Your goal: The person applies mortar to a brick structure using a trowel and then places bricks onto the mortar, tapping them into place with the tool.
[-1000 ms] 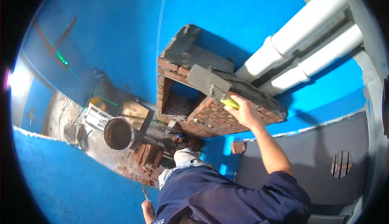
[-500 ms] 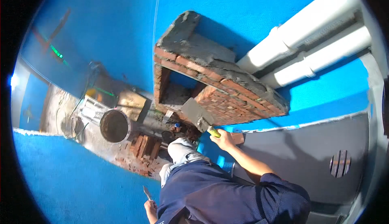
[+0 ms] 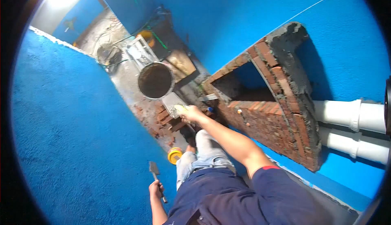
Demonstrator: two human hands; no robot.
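My right hand (image 3: 190, 114) is closed round the handle of a flat plastering trowel (image 3: 173, 101), its blade at the near rim of a round bucket (image 3: 155, 81) with dark contents. Down at the left, my left hand (image 3: 155, 188) grips a small pointing trowel (image 3: 153, 168) by its handle, blade upward, in front of the blue wall. To the right stands a brick structure (image 3: 264, 121) with an opening, its top coated in grey mortar (image 3: 291, 58).
White pipes (image 3: 346, 115) run out from the brickwork at the right. Loose bricks (image 3: 165, 117) lie below the bucket, and a yellow tub (image 3: 174, 155) stands near my legs. Beyond the bucket are a board (image 3: 180, 63), a white frame (image 3: 140, 52) and a coil of hose (image 3: 108, 54).
My view has swung left. The plastering trowel in my right hand has moved from beside the brickwork to the bucket. My left hand, still holding its trowel, shows more fully.
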